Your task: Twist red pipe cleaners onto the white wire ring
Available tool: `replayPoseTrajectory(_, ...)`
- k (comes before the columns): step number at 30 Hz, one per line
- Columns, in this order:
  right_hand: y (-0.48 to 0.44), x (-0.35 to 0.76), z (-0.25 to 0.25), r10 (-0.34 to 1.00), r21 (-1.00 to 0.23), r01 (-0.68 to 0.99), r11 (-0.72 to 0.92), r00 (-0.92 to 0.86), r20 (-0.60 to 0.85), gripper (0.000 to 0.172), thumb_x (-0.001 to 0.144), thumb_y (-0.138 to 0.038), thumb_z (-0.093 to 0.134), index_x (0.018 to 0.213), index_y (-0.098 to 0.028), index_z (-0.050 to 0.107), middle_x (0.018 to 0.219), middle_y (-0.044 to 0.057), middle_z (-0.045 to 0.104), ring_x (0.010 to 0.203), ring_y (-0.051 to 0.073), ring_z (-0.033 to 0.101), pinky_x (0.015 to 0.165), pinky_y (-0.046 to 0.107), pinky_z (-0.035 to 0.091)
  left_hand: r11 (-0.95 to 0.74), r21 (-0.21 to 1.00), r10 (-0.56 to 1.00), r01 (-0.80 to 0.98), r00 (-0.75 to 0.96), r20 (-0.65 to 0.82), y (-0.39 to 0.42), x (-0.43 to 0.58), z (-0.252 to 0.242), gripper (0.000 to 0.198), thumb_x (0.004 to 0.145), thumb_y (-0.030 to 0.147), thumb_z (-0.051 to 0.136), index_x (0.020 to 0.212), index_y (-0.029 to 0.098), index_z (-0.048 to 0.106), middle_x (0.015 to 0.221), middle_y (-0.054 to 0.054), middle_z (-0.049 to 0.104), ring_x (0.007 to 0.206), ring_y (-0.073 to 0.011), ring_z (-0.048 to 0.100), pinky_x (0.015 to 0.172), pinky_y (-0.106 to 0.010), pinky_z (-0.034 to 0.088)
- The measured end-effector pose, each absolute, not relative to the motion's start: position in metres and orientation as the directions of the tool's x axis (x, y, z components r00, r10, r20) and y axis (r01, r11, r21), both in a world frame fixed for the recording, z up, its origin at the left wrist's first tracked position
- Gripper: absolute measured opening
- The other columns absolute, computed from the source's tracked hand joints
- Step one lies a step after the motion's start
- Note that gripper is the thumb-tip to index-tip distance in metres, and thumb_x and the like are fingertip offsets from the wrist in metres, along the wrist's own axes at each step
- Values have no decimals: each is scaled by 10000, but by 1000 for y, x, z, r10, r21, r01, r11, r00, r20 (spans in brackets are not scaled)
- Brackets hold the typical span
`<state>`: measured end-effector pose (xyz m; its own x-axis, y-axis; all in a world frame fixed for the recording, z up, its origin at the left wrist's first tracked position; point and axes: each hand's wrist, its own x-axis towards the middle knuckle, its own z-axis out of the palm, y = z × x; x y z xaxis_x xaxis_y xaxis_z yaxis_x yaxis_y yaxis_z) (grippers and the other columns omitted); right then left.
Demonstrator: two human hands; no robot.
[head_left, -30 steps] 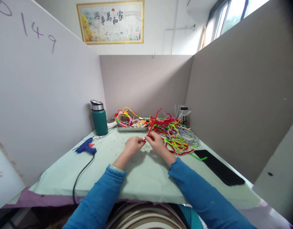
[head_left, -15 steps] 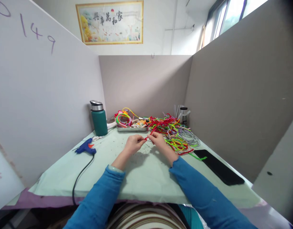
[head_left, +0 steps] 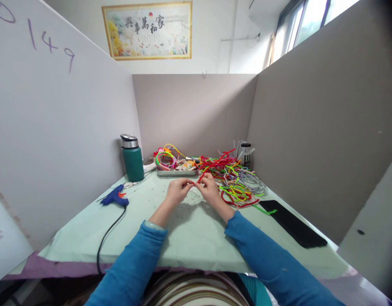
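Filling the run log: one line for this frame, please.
left hand: pinches red fuzzy pipe cleaner | right hand: pinches same stem | loose multicoloured pipe cleaner pile: behind right hand | blue glue gun: left, untouched

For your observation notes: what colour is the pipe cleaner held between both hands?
Red pipe cleaner, clearest in the head view.

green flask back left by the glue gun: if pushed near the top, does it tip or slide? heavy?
The green flask stands upright and tall on a narrow base, so a high push probably tips it. Its metal-looking lid suggests a steel body, likely heavy if full. The table cover looks like thin sheeting, which may drag or bunch rather than let it slide.
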<state>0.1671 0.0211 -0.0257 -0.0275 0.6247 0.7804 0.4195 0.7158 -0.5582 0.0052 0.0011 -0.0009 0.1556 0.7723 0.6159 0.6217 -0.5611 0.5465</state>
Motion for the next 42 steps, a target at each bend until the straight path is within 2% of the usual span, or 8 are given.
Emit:
replayPoseTrajectory(7, 10, 162, -22, 495, -395, 438, 807, -137, 858, 125, 812, -270, 615, 720, -186, 609, 922, 69, 531, 915, 197, 516, 827, 341, 427, -480, 659, 824, 579, 40, 565, 2, 4, 2, 201, 773, 300, 588, 796, 141, 708, 633, -15, 647, 568, -105, 517, 548, -209, 361)
replayPoseTrajectory(13, 14, 167, -23, 490, -400, 438, 805, -111, 864, 100, 810, -246, 613, 735, -180, 621, 959, 86, 552, 950, 209, 528, 838, 352, 430, -470, 705, 853, 531, 66, 518, 3, 4, 3, 253, 780, 310, 564, 876, 133, 716, 702, -35, 687, 604, -121, 560, 554, -214, 389)
replayPoseTrajectory(21, 11, 167, -20, 474, -387, 418, 822, -125, 871, 109, 805, -250, 619, 716, -186, 615, 955, 81, 549, 948, 202, 530, 861, 357, 428, -454, 708, 858, 540, 51, 511, 3, 4, 3, 243, 772, 303, 567, 847, 130, 720, 699, -35, 693, 616, -125, 568, 567, -218, 396)
replayPoseTrajectory(26, 4, 164, -17, 489, -410, 345, 844, -183, 853, 107, 815, -267, 611, 740, -193, 626, 969, 79, 556, 951, 201, 539, 864, 364, 430, -457, 642, 843, 615, 67, 534, 5, 4, -1, 211, 782, 257, 549, 812, 154, 730, 711, -30, 697, 632, -125, 570, 589, -218, 388)
replayPoseTrajectory(31, 6, 162, -17, 508, -442, 323, 837, -158, 847, 111, 799, -278, 627, 726, -194, 618, 961, 80, 570, 950, 212, 540, 870, 378, 422, -470, 444, 818, 763, 188, 544, 1, 6, -4, 223, 804, 256, 538, 868, 209, 747, 830, -49, 713, 742, -153, 595, 649, -234, 388)
replayPoseTrajectory(34, 12, 163, -18, 528, -474, 314, 822, -110, 842, 135, 781, -288, 635, 695, -189, 604, 947, 81, 569, 931, 208, 537, 852, 368, 423, -501, 349, 800, 792, 270, 536, -3, 7, -3, 238, 829, 275, 523, 875, 222, 751, 821, -49, 695, 725, -147, 581, 649, -236, 377)
replayPoseTrajectory(37, 18, 166, -20, 600, -558, 292, 777, -74, 797, 206, 757, -337, 638, 634, -185, 572, 894, 70, 562, 870, 194, 537, 762, 329, 437, -549, 306, 776, 778, 338, 532, -6, 8, -2, 251, 849, 286, 511, 881, 224, 752, 795, -41, 674, 674, -125, 559, 639, -229, 366)
replayPoseTrajectory(42, 26, 171, -22, 766, -740, 214, 638, -72, 639, 327, 689, -445, 655, 561, -182, 510, 679, 12, 532, 689, 155, 503, 621, 279, 402, -623, 325, 735, 712, 391, 554, -6, 9, -2, 224, 844, 271, 536, 885, 209, 747, 781, -37, 658, 672, -116, 552, 659, -220, 380)
